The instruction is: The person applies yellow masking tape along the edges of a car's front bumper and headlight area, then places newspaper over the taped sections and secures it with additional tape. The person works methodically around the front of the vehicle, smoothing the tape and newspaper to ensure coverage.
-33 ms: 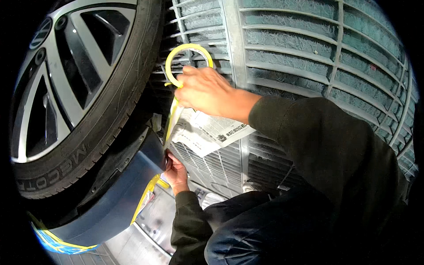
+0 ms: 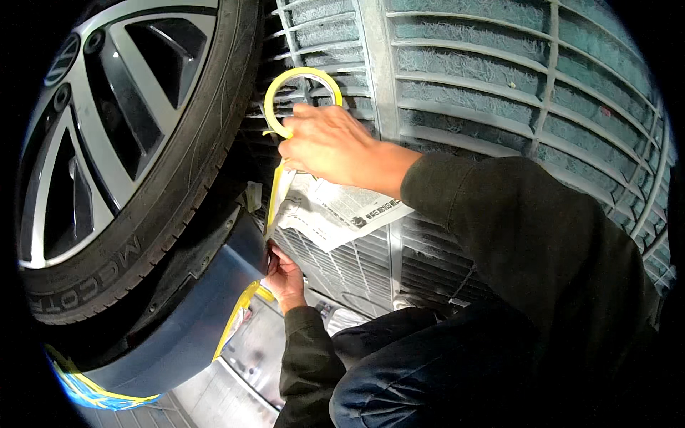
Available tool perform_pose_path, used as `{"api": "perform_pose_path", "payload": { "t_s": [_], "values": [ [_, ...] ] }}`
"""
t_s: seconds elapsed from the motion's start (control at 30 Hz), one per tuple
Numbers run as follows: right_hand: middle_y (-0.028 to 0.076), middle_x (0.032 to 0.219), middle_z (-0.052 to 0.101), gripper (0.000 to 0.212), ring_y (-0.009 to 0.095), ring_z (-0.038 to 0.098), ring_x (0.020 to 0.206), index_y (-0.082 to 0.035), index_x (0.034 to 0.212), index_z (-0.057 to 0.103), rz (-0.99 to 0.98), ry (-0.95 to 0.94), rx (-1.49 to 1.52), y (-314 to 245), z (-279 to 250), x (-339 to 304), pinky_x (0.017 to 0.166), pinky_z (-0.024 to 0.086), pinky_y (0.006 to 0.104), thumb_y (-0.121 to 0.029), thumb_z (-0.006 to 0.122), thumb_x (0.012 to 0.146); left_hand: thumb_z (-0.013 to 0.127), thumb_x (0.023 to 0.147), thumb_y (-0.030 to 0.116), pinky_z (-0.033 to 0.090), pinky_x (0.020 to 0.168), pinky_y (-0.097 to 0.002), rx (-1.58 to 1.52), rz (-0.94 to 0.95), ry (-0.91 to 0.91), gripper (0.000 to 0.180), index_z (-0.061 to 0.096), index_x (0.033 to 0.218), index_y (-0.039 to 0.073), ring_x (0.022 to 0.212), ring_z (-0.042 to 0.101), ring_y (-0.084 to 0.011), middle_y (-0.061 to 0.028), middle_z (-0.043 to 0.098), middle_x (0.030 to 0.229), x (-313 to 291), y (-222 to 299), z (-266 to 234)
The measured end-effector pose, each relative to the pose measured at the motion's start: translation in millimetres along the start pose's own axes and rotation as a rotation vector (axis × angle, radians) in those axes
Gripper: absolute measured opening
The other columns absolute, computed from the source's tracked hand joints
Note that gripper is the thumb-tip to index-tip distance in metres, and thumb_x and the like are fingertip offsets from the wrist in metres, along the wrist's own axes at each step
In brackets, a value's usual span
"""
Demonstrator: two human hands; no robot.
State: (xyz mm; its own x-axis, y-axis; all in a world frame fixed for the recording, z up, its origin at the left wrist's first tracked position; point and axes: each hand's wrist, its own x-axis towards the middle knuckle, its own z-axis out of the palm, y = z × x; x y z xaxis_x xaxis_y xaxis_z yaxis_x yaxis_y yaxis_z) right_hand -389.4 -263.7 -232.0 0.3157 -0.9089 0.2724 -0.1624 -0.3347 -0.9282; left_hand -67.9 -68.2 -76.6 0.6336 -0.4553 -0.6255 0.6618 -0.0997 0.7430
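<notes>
A roll of yellow masking tape [image 2: 335,82] is held upright in my right hand [image 2: 325,143], whose fingers close round its lower rim. Below that hand hangs a printed newspaper sheet [image 2: 349,214], edged by a yellow tape strip [image 2: 275,192] running down toward a dark blue car body panel [image 2: 193,299]. At the panel's right corner, where the strip's lower end meets it, my left hand [image 2: 285,278] is closed with its fingertips on the edge. Whether it also pinches the tape is hidden. More yellow tape [image 2: 239,321] borders the panel's lower right edge.
A wheel with a black tyre [image 2: 207,135] and silver-and-black rim [image 2: 114,121] stands at upper left. Blue film edged with yellow tape [image 2: 93,392] covers the panel's lower left end. Metal floor grating [image 2: 464,93] spreads behind my hands. My bent knee [image 2: 378,385] is lower centre.
My right hand and the tape roll have shifted very slightly left and up. The left hand stays at the panel corner.
</notes>
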Motion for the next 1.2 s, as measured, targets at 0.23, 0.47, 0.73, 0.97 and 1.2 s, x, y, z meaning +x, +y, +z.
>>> {"api": "perform_pose_path", "payload": {
  "t_s": [0.23,0.47,0.73,0.97,1.2],
  "values": [
    [0.002,0.089,0.064,0.017,0.021,0.056,0.095,-0.012,0.08,0.076,0.009,-0.009,-0.018,-5,0,23,0.068,0.055,0.0339,-0.028,0.07,0.08,0.043,0.095,-0.004,0.056,0.1,-0.0421,-0.193,-0.078,0.067,0.034,0.058,0.125,-0.01,0.118,0.063,-0.0315,-0.0212,0.064,0.127,-4,9,7],
    [0.002,0.084,0.059,0.013,0.02,0.056,0.093,-0.012,0.078,0.074,-0.088,0.054,-0.013,1,0,14,0.067,0.054,0.0326,-0.023,0.067,0.077,0.04,0.093,-0.003,0.054,0.102,-0.045,-0.168,0.025,0.124,0.043,0.051,0.134,-0.011,0.123,0.059,-0.0352,-0.0238,0.059,0.134,-4,-1,19],
    [0.003,0.083,0.058,0.015,0.02,0.056,0.093,-0.012,0.076,0.073,-0.111,0.148,0.023,-3,3,27,0.066,0.054,0.0333,-0.024,0.066,0.076,0.043,0.096,0.0,0.055,0.101,-0.0401,-0.164,0.045,0.092,0.037,0.055,0.128,-0.012,0.122,0.061,-0.0309,-0.021,0.06,0.134,-10,-12,31],
    [0.002,0.084,0.059,0.014,0.02,0.056,0.094,-0.012,0.073,0.073,-0.13,0.165,0.076,-6,1,31,0.067,0.053,0.0337,-0.024,0.067,0.077,0.043,0.096,0.001,0.053,0.103,-0.041,-0.215,0.047,0.095,0.039,0.052,0.132,-0.012,0.123,0.06,-0.0311,-0.0223,0.06,0.134,-13,-13,34],
    [0.001,0.079,0.051,0.014,0.019,0.053,0.088,-0.012,0.069,0.067,-0.231,0.209,0.084,8,2,7,0.064,0.051,0.0328,-0.025,0.067,0.075,0.049,0.095,-0.001,0.048,0.109,-0.0435,-0.18,0.098,0.14,0.039,0.052,0.131,-0.013,0.128,0.056,-0.0329,-0.0249,0.057,0.136,-17,-37,58]
  ]
}}
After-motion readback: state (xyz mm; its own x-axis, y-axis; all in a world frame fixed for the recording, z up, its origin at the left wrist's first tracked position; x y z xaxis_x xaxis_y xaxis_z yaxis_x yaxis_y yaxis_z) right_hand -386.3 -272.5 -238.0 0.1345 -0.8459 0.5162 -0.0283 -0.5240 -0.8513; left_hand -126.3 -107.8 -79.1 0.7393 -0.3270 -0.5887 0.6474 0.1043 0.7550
